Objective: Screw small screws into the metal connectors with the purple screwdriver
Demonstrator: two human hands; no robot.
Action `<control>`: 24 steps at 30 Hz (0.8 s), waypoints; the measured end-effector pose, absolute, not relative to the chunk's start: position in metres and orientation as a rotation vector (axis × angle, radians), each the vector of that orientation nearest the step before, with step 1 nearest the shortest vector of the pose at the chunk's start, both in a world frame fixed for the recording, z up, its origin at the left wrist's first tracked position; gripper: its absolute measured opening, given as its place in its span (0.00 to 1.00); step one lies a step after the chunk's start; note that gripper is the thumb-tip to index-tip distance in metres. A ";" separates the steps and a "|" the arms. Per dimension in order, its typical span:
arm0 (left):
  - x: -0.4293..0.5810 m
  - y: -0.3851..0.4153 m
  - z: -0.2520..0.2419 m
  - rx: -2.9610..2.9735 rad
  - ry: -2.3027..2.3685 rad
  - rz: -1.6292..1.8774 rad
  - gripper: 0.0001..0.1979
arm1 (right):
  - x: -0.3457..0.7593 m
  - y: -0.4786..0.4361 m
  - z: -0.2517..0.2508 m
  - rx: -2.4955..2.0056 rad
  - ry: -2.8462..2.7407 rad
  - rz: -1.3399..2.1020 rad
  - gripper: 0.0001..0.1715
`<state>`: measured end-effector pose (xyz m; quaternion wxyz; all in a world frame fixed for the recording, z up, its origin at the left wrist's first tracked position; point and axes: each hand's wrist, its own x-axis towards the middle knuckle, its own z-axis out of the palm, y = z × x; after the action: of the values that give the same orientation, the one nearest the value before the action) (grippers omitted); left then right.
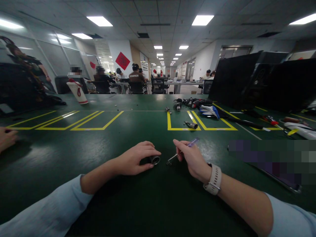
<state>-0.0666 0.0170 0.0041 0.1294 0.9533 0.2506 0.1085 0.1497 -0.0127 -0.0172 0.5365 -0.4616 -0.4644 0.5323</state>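
Observation:
My left hand (138,158) is closed around a short hollow metal cylinder (155,160) lying on the green table (128,204), its open end turned to the right. Between thumb and fingers my right hand (191,156) grips a screwdriver with a clear purple handle (194,142). The thin shaft slants down to the left, and its tip is at a small cluster of tiny metal parts (169,163) on the table. Those parts are too small to name. Beyond my right hand, another metal cylindrical part (191,124) lies on its side inside a yellow taped outline.
Power tools (190,103) and a blue-and-white glove (209,111) lie at the back right. Dark monitors (249,79) stand behind them. A white cup (77,92) stands at the back left. Another person's hand (7,138) rests at the left edge. Several people sit farther off.

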 end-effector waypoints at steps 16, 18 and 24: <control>-0.059 0.017 -0.005 2.574 0.949 0.447 0.19 | 0.150 -0.004 -0.026 -1.270 -1.297 1.109 0.21; -0.052 0.021 -0.010 2.316 1.065 0.661 0.20 | 0.149 -0.004 -0.023 -1.271 -1.258 1.153 0.20; -0.016 0.029 -0.015 1.417 1.041 1.154 0.20 | 0.151 -0.002 -0.023 -1.143 -0.993 1.396 0.19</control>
<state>-0.0163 0.0291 -0.0149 0.4959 0.5851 0.4297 0.4765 0.1512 -0.0018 -0.0231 0.5152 -0.4757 -0.4132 0.5810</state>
